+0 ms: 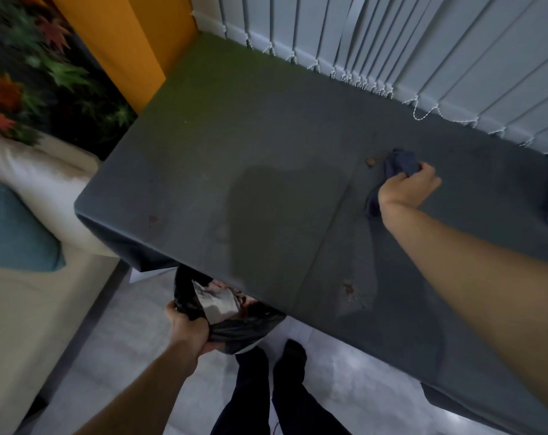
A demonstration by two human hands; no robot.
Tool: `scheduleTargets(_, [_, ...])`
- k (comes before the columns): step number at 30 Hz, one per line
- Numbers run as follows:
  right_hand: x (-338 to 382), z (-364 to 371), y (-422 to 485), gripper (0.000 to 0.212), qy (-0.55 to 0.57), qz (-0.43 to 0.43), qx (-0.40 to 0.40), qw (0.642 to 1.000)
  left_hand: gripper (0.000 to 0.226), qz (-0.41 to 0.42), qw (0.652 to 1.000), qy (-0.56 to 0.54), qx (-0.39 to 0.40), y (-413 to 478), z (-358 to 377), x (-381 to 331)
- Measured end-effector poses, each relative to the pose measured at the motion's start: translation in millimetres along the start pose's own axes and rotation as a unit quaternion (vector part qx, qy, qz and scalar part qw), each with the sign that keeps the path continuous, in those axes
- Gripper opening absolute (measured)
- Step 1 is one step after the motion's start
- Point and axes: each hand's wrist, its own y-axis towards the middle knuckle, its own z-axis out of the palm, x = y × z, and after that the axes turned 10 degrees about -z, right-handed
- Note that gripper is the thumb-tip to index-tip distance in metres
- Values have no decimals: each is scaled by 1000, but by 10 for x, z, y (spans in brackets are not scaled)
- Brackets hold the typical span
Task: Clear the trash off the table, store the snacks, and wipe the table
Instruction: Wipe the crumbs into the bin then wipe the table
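Head view: a dark grey desk [266,158] fills the middle of the frame, running from lower right toward the upper left. In the right of the frame the right hand [407,191] rests on the desk top, its fingers [426,170] clenched round a crumpled dark blue cloth [403,163] that lies on the surface. Just left of the cloth sits a small brown crumb [370,161]. A reddish stain [348,288] marks the desk near its front edge.

At the lower centre, below the desk's front edge, the left hand [187,328] grasps the gathered rim of a black trash bag [247,324]; crumpled white paper [217,301] shows in its open mouth.

A cream sofa [46,183] with a blue cushion [12,227] stands at the left, and pale vertical blinds [423,51] hang at the upper right. The person's legs in dark trousers [266,397] stand on a pale floor [125,356] at the bottom.
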Motion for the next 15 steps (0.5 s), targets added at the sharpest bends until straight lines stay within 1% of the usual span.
scheduleTargets(3, [55,146,124,38,-35,-42,71,996,61,-4,1000,3,2,36,-10,-8])
scheduleTargets(5, [86,258,137,40,-59,-78,124,987,62,-2,1000,2,4,55,-9,-15])
scheduleTargets(8, [144,345,49,40,-71,-136,177,972,66,-5,1000,-3,2,81,-6,-22])
scheduleTargets(12, [245,341,-195,34,-17,-234,265,935,67,-3,1000,-10,-1,60,-5,-38])
scheduleTargets(13, [257,344,-253,33,-3,-254,273,928,66,-2,1000,-11,2,47,-8,-45])
scheduleTargets(14, [264,359,-297,33,9,-264,260,929,65,0,1000,-12,6,38,-13,-49])
scheduleTargets(15, [266,381,-321,34,15,-258,234,937,64,3,1000,-14,10,31,-22,-51])
